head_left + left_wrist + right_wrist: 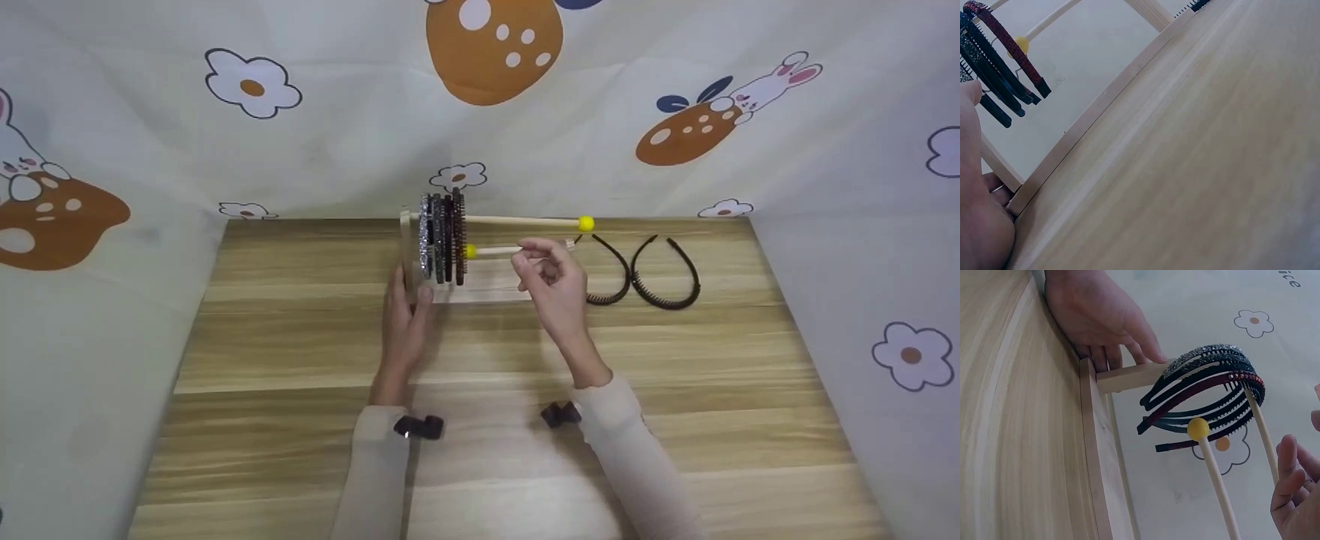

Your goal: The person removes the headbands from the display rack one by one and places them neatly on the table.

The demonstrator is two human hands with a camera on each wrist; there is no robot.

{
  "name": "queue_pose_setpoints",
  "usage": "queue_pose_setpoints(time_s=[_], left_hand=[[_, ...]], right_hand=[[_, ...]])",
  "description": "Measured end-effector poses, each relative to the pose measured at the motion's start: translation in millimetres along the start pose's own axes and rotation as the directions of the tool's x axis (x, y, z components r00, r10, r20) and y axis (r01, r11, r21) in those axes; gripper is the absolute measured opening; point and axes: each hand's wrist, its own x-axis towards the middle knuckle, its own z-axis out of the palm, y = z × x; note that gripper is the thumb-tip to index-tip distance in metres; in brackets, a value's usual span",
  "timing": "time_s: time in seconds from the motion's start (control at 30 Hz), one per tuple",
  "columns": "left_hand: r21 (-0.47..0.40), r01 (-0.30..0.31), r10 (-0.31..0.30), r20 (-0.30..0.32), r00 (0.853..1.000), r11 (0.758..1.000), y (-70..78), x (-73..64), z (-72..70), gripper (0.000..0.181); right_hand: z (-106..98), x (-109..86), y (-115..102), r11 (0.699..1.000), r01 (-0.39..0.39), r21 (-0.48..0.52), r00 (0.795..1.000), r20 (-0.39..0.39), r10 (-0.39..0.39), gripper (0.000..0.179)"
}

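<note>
A wooden rack (pixel 406 236) stands near the back of the table, with two dowels tipped by yellow balls. Several headbands (pixel 448 240), some glittery, one dark red, hang on its upper dowel (pixel 525 221) close to the left upright. My left hand (pixel 403 326) grips the lower part of that upright, thumb in front and fingers behind, as the right wrist view also shows. Beside the lower dowel (pixel 495 251), my right hand (pixel 556 289) hovers with loosely curled fingers and nothing between them. It partly hides the rack's right end.
Two dark headbands lie on the table right of the rack: one (pixel 626 274) partly behind my right hand, the other (pixel 697 285) farther right. Patterned cloth (pixel 337 135) encloses the wooden table (pixel 300 337) at the back and sides.
</note>
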Motion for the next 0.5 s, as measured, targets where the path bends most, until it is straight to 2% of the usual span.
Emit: queue_pose_setpoints(time_s=[0.13, 0.33, 0.5], left_hand=[[0.009, -0.018, 0.018, -0.006, 1.0, 1.0, -1.3, -0.5, -0.1, 0.078], [0.031, -0.044, 0.045, -0.016, 0.999, 0.999, -1.3, -1.3, 0.6, 0.097], [0.026, -0.042, 0.043, -0.015, 0.999, 0.999, 0.0, -0.8, 1.7, 0.093]], right_hand=[[8, 1.4, 2, 1.0, -0.029, 0.0, 0.999, 0.021, 0.029, 0.028], [20, 0.6, 7, 0.998, -0.061, -0.01, 0.996, 0.062, 0.062, 0.032], [30, 0.0, 10, 0.997, -0.077, -0.003, 0.993, 0.095, 0.077, 0.037]])
